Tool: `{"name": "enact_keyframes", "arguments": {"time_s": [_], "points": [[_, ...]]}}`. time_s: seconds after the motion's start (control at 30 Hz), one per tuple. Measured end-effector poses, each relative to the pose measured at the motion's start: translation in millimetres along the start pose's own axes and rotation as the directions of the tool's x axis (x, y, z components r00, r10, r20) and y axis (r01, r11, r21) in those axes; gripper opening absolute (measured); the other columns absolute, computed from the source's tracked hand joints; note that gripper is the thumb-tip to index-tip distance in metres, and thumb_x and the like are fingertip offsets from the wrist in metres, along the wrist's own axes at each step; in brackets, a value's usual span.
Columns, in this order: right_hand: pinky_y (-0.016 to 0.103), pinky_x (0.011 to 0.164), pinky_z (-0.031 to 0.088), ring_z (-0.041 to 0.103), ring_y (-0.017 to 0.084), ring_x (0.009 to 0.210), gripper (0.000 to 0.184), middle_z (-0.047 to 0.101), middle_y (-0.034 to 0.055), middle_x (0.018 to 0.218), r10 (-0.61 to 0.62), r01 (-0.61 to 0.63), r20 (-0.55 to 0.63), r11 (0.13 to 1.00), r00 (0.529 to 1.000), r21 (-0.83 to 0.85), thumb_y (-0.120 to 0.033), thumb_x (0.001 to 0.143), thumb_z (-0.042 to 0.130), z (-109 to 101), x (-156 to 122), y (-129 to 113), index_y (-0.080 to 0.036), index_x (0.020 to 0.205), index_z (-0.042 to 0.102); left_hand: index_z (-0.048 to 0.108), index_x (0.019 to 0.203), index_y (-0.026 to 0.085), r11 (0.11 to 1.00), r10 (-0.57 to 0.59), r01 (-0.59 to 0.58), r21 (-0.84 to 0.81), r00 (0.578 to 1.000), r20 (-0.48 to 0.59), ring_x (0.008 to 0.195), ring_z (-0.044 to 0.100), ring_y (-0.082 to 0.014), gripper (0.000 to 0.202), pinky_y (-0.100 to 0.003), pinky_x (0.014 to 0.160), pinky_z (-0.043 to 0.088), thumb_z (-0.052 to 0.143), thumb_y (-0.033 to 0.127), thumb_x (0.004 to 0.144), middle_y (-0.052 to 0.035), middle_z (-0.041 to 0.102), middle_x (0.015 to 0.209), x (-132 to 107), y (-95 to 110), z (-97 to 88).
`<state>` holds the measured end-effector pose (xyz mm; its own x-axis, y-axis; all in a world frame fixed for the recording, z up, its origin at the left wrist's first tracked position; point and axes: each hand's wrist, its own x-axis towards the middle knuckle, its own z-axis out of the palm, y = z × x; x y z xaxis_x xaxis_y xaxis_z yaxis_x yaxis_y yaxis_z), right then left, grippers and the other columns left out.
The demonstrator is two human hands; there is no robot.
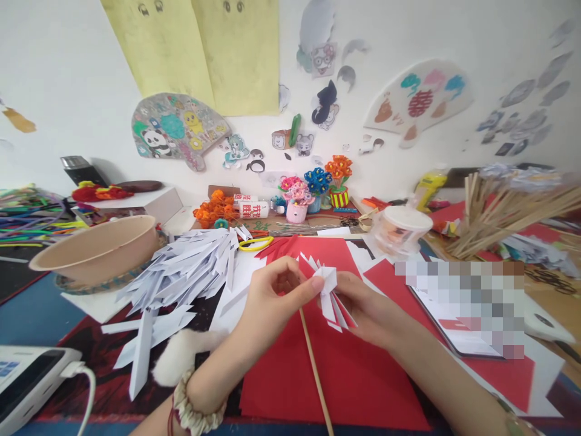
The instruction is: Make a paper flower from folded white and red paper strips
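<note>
Over the red paper [295, 369], both hands are closed on a small folded paper piece [328, 281]. White folds fan out from its middle, and red shows between the lower ones. My left hand [284, 290] presses its thumb on the white centre. My right hand [367, 306] grips the piece from the other side, its fingers partly hidden behind it. A thin wooden stick [314, 369] runs from under my left hand toward the near edge; whether the fingers touch its top I cannot tell.
A heap of folded white paper strips [181, 266] lies left, beside a beige basin [97, 248]. Yellow-handled scissors [255, 243] sit behind my left hand. To the right are a partly blurred tablet [458, 315], a clear-plastic container [402, 227] and wooden sticks [499, 212].
</note>
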<state>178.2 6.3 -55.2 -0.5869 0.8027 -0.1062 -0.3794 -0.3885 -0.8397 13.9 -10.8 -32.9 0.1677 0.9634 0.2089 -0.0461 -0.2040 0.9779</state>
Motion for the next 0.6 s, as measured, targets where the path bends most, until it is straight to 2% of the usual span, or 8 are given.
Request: {"name": "enact_keyframes", "arguments": {"time_s": [0.17,0.23,0.33,0.4,0.47,0.53,0.6], "points": [[0.021,0.045,0.038,0.048,0.009,0.046,0.032,0.056,-0.0030,0.054,0.018,-0.017,-0.019,1.000,1.000,0.010,-0.045,0.074,0.080,3,-2,-1,-0.017,0.064,0.066,0.050,0.062,0.018,1.000,-0.006,0.006,0.001,0.999,-0.053,0.058,0.052,-0.0109,0.036,-0.023,0.055,0.040,0.077,0.039,0.075,0.0017,0.058,0.061,-3,1,5.2],[0.020,0.044,0.037,0.046,0.008,0.046,0.028,0.053,-0.0039,0.054,0.038,-0.035,-0.052,0.998,0.998,0.054,-0.040,0.073,0.082,3,-4,-1,-0.018,0.066,0.068,0.050,0.061,0.018,0.999,0.018,-0.020,-0.036,0.999,-0.048,0.056,0.054,-0.0107,0.036,-0.023,0.054,0.041,0.075,0.039,0.077,0.0020,0.059,0.060,-5,4,6.4],[0.018,0.042,0.038,0.048,0.008,0.050,0.027,0.057,-0.0021,0.062,0.090,-0.077,-0.086,0.987,0.992,0.140,-0.040,0.070,0.084,3,-6,-2,-0.017,0.073,0.071,0.055,0.060,0.018,0.995,0.079,-0.080,-0.052,0.997,-0.029,0.052,0.053,-0.0097,0.034,-0.022,0.051,0.041,0.068,0.038,0.084,0.0023,0.059,0.057,-6,9,6.1],[0.015,0.038,0.035,0.049,0.007,0.051,0.029,0.059,-0.0004,0.068,0.116,-0.102,-0.071,0.979,0.991,0.177,-0.041,0.068,0.085,3,-7,-3,-0.016,0.074,0.072,0.061,0.062,0.018,0.992,0.124,-0.124,0.009,0.992,-0.013,0.051,0.051,-0.0093,0.032,-0.022,0.050,0.041,0.063,0.036,0.089,0.0014,0.061,0.057,-6,12,5.0],[0.014,0.033,0.028,0.046,0.005,0.046,0.031,0.059,-0.0002,0.065,0.125,-0.119,-0.017,0.974,0.992,0.194,-0.041,0.066,0.086,5,-7,-6,-0.014,0.071,0.071,0.064,0.065,0.018,0.974,0.194,-0.189,0.123,0.980,-0.033,0.050,0.051,-0.0093,0.030,-0.021,0.048,0.040,0.060,0.033,0.092,0.0010,0.063,0.058,-8,15,3.7],[0.014,0.030,0.023,0.039,0.004,0.039,0.030,0.054,-0.0020,0.056,0.108,-0.114,0.039,0.973,0.993,0.203,-0.039,0.065,0.085,6,-7,-9,-0.014,0.065,0.068,0.064,0.069,0.018,0.903,0.343,-0.299,0.309,0.934,-0.100,0.050,0.051,-0.0089,0.022,-0.020,0.048,0.041,0.064,0.028,0.089,0.0018,0.064,0.060,-11,18,2.6],[0.015,0.029,0.020,0.035,0.004,0.035,0.026,0.050,-0.0040,0.050,0.073,-0.086,0.074,0.976,0.995,0.202,-0.035,0.065,0.084,7,-8,-10,-0.016,0.064,0.067,0.062,0.075,0.019,0.738,0.557,-0.438,0.513,0.825,-0.096,0.051,0.052,-0.0084,0.013,-0.020,0.050,0.042,0.069,0.020,0.085,0.0028,0.066,0.064,-15,19,1.8]]}}
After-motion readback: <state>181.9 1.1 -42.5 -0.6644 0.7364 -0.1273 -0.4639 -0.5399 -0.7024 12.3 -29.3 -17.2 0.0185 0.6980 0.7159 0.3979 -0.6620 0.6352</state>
